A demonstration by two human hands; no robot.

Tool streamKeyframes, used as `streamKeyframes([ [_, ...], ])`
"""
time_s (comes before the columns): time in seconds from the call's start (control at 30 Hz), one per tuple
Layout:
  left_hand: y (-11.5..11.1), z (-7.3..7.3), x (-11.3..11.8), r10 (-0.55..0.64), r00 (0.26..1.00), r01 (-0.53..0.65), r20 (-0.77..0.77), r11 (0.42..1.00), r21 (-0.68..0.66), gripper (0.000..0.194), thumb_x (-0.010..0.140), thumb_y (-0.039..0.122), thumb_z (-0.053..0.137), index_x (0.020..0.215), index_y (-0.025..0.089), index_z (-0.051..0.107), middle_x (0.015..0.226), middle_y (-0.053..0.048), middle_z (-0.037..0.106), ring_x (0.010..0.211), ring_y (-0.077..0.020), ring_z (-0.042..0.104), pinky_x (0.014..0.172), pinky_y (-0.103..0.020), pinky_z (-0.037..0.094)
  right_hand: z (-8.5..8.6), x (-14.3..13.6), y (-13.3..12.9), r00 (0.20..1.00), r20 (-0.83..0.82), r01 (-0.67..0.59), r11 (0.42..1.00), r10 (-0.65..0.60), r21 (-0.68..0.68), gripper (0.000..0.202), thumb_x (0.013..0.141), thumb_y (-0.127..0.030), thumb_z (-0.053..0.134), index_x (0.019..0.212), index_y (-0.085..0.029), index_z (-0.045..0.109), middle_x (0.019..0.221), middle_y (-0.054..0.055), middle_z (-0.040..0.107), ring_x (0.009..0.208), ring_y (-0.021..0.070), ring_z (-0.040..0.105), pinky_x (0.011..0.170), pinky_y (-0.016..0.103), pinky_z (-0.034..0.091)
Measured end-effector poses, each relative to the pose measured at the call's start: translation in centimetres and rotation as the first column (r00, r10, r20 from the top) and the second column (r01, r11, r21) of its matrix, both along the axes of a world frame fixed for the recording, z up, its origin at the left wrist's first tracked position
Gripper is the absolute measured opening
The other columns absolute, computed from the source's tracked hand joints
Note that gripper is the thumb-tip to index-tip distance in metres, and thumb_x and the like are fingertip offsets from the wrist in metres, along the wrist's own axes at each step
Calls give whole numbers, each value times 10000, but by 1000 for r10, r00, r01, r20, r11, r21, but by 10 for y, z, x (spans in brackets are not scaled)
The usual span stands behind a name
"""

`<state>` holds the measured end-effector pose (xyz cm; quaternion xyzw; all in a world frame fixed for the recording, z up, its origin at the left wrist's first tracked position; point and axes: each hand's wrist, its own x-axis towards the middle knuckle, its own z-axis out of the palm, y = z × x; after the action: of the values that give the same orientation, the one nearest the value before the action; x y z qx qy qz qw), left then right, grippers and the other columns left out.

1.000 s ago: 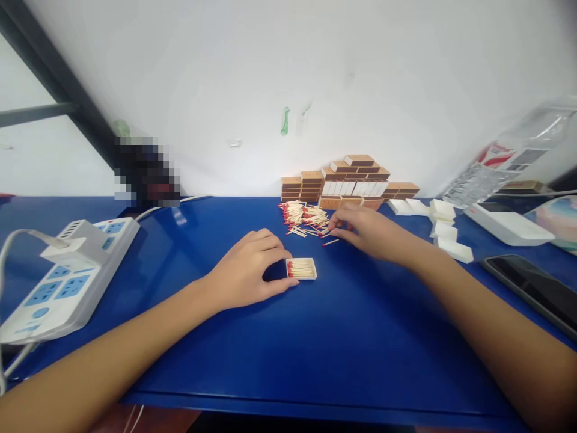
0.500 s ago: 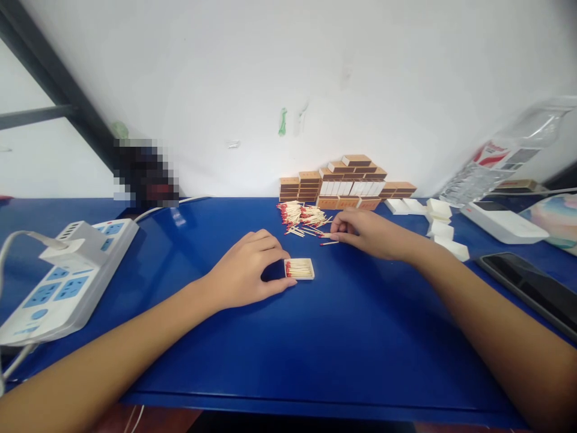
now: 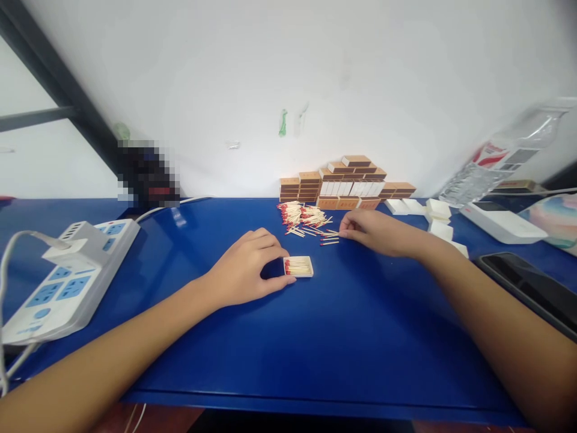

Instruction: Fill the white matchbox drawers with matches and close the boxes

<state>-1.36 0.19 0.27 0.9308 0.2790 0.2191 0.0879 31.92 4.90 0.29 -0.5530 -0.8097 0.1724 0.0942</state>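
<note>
My left hand (image 3: 247,269) grips the left end of a white matchbox tray (image 3: 312,269) between thumb and forefinger. Red-headed matches (image 3: 298,265) lie side by side in the tray, which rests on the blue table. Farther back and to the right, my right hand (image 3: 376,230) has its thumb and fingertips closed at the tail of a match (image 3: 332,232). Just below that match, a couple of others lie roughly parallel on the table. A heap of loose matches (image 3: 304,214) spreads to the left of my right fingertips.
Stacked brown matchboxes (image 3: 351,174) stand against the wall. White empty trays (image 3: 439,210) sit to their right, near a clear bottle (image 3: 505,156), a white device (image 3: 505,222) and a phone (image 3: 527,288). A power strip (image 3: 81,270) with cables lies at the left.
My right hand has shifted slightly right and up, away from the nearest match, uncovering more of the separate matches. My left hand stays on the tray.
</note>
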Motion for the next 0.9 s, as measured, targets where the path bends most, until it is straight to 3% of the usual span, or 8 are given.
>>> streamKeyframes([
  [0.27, 1, 0, -1, 3, 1000, -3, -7, 1000, 6, 306, 943, 445, 741, 1138, 209, 754, 1045, -76, 722, 992, -245, 626, 945, -435, 496, 11, 0, -7, 1000, -8, 17, 999, -17, 35, 228, 972, -398, 538, 864, -224, 640, 881, 76, 731, 784, 224, 651, 694, 361, 480],
  [0.47, 1, -1, -1, 1, 1000, -1, -1, 1000, 9, 313, 940, 452, 743, 1133, 206, 750, 1057, -76, 726, 1007, -246, 627, 951, -431, 494, 10, 2, -6, 1000, -22, 16, 999, -16, 42, 268, 959, -461, 558, 880, -222, 650, 838, 69, 720, 729, 216, 629, 650, 346, 455],
  [0.67, 1, 1, -1, 2, 1000, -2, -3, 1000, -12, 304, 940, 442, 745, 1123, 200, 755, 1039, -75, 721, 983, -237, 626, 953, -434, 500, 6, -7, -9, 1000, -24, -10, 1000, 9, -24, 211, 955, -402, 562, 890, -218, 642, 879, 70, 727, 757, 209, 634, 670, 335, 464],
  [0.9, 0, 1, -1, -6, 1000, 6, -4, 1000, 7, 309, 944, 447, 739, 1139, 208, 753, 1051, -77, 728, 998, -246, 629, 940, -436, 501, 3, -10, -6, 998, -47, -38, 994, 43, 102, 223, 986, -408, 516, 982, -219, 635, 857, 60, 678, 729, 196, 578, 664, 331, 439],
])
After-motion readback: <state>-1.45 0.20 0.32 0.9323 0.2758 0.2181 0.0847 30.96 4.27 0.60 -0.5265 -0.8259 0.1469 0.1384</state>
